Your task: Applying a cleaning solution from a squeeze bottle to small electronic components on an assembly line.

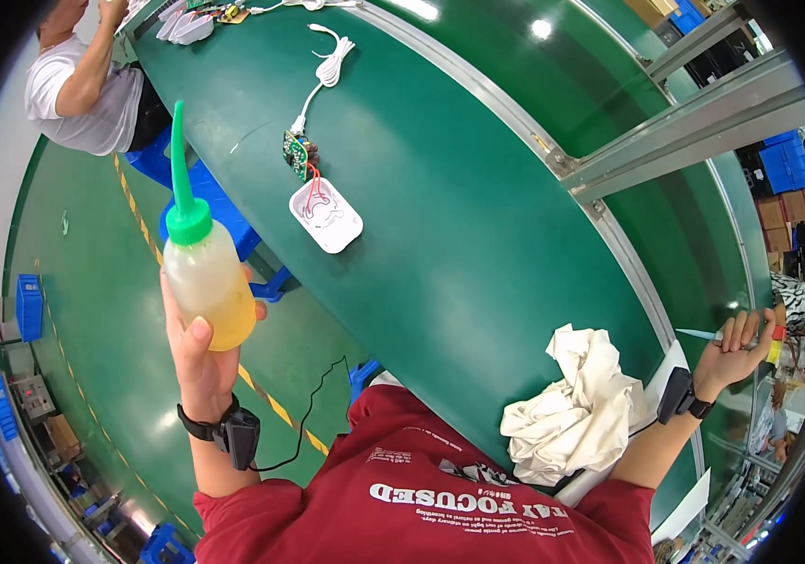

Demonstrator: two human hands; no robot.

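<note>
The left hand I watch remotely is wrapped round a translucent, green-spouted plastic squeeze bottle at left, upright, presumably so its yellow liquid won't drip, while at right the right hand curls round a slim pale-blue pointed tool.

Printed matter on the dark red shirt: bold white capitals crossed the chest, inverted in the head view; finer white lines ran alongside, and a small block of print stood near them, too small to read.
</note>
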